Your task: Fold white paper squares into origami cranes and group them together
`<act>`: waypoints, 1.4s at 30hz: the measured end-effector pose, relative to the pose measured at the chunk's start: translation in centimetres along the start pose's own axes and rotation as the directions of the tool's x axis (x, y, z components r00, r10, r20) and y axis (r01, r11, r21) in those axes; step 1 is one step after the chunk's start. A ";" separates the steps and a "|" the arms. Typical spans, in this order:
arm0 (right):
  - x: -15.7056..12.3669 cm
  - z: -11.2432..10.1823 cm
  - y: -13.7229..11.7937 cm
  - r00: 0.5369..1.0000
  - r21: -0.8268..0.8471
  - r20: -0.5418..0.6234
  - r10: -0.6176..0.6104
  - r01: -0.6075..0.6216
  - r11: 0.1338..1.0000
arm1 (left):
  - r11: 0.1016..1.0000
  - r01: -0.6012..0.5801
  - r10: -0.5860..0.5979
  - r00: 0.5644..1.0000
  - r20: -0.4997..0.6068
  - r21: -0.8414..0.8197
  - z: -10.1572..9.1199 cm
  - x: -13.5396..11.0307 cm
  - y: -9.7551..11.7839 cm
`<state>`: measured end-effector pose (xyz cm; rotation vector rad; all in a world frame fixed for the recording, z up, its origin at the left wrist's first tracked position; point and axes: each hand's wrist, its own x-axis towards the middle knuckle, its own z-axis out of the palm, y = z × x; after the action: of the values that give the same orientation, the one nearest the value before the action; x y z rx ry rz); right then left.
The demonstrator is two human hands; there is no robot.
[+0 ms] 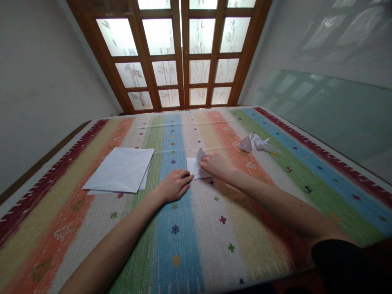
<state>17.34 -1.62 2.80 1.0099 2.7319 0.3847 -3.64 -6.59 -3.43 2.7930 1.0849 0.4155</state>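
Note:
A small folded sheet of white paper (196, 168) lies on the striped tablecloth in front of me. My left hand (175, 184) rests at its lower left corner, fingers bent and close together, holding that edge against the cloth. With thumb and fingers closed, my right hand (216, 164) pinches a raised flap (201, 154) at the paper's upper right side. The fingers partly cover the paper, so its full outline and the left thumb's grip are hidden.
To the left lies a stack of white square sheets (119, 169). Some folded paper figures (255, 143) sit toward the back right. The colourful tablecloth (171, 245) covers the table. Beyond its far edge stand wooden doors with glass panes (183, 61); a glass panel (330, 114) leans at the right wall.

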 end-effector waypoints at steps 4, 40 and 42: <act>-0.7 1.3 0.3 0.991 0.016 -0.123 -0.053 0.055 0.998 | 0.999 -0.021 0.021 1.000 0.013 0.040 0.0 0.0 0.0; -0.1 3.6 -2.3 0.987 0.188 -0.146 -0.073 0.100 0.977 | 0.910 0.404 -0.414 0.901 -0.130 -0.095 1.4 2.3 2.0; 0.5 3.5 -2.1 0.990 0.204 -0.130 -0.057 0.083 0.975 | 0.899 0.430 -0.437 0.889 -0.135 -0.084 1.5 2.4 2.2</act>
<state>16.71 -2.20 -1.24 0.9635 2.9600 0.1537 -0.09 -6.54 -3.86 2.3983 1.6538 0.5935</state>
